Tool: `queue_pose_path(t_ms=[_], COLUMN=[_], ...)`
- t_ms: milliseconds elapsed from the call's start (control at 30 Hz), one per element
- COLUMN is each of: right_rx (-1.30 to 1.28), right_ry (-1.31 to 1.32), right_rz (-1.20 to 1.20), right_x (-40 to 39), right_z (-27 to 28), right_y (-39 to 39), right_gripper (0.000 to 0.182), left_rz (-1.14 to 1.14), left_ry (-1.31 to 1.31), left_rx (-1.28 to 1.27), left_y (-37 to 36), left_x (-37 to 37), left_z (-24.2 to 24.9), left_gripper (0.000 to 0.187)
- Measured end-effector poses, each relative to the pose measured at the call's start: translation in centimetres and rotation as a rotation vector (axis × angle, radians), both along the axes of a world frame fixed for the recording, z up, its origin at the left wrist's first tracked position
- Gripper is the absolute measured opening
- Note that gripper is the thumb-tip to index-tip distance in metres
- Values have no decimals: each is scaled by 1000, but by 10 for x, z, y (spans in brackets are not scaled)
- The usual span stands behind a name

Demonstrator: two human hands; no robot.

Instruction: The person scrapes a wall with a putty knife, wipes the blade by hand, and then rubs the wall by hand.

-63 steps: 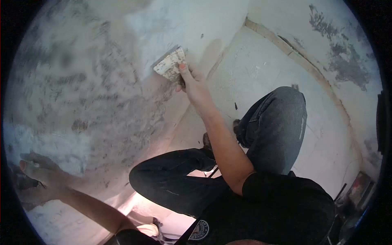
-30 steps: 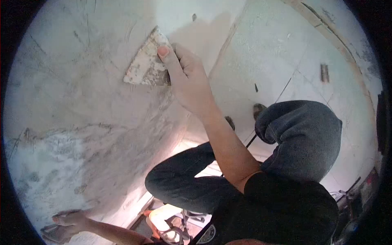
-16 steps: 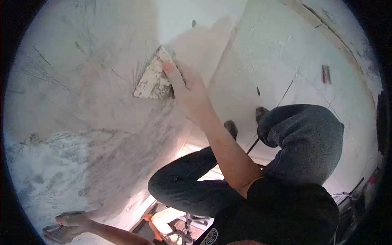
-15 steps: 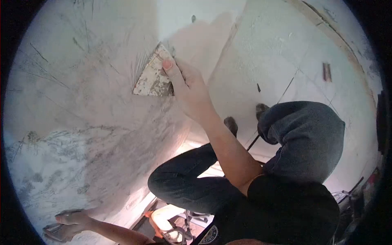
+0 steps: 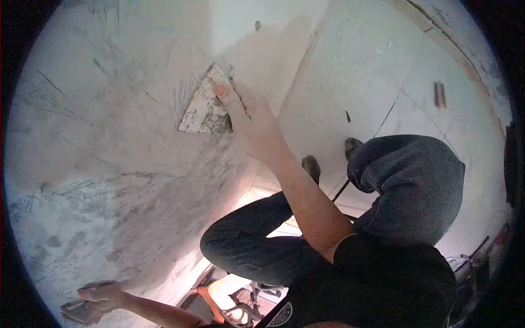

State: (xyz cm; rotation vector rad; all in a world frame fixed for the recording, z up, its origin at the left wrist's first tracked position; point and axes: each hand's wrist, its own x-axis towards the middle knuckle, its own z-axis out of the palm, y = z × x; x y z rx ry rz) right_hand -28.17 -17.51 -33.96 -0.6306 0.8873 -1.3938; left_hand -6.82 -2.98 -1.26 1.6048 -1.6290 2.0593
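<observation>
My right hand is closed on a putty knife, its thumb pressed on the wide triangular blade. The blade is spattered with dried white and brown filler. Its broad edge points left and lies at or very near the scratched, whitish wall; exact contact is hard to tell. The handle is hidden in my palm. At the lower left, my left hand is beside the wall's lower, patchy grey part. Its fingers look stretched out and the thumb apart, with nothing plainly held.
My bent knees in dark jeans take up the right side, above the tiled floor. A small brown piece and a dark sliver lie on the tiles. Cluttered items and an orange object stand at the bottom.
The putty knife and my right hand have shifted slightly down in the view. My left hand is almost unmoved, and the view itself has drifted a little.
</observation>
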Motion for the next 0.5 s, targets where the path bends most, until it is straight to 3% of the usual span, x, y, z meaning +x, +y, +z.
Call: queue_pose_path(t_ms=[133, 233, 300, 367, 500], right_rx=[70, -77, 62, 69, 6], right_ry=[89, 149, 200, 208, 74], right_rz=[198, -24, 151, 174, 54], right_x=[-26, -14, -24, -23, -11], right_z=[12, 8, 17, 11, 13], right_y=[-7, -11, -9, -9, -8], right_gripper=[50, 50, 50, 50, 49], left_rz=[-30, 20, -2, -39, -23], left_ry=[2, -217, -202, -139, -81], left_rx=[43, 53, 44, 29, 74], left_y=[3, -3, -5, -1, 0], left_x=[10, -2, -4, 5, 2], left_z=[2, 3, -1, 1, 3], left_gripper=[80, 79, 76, 73, 76])
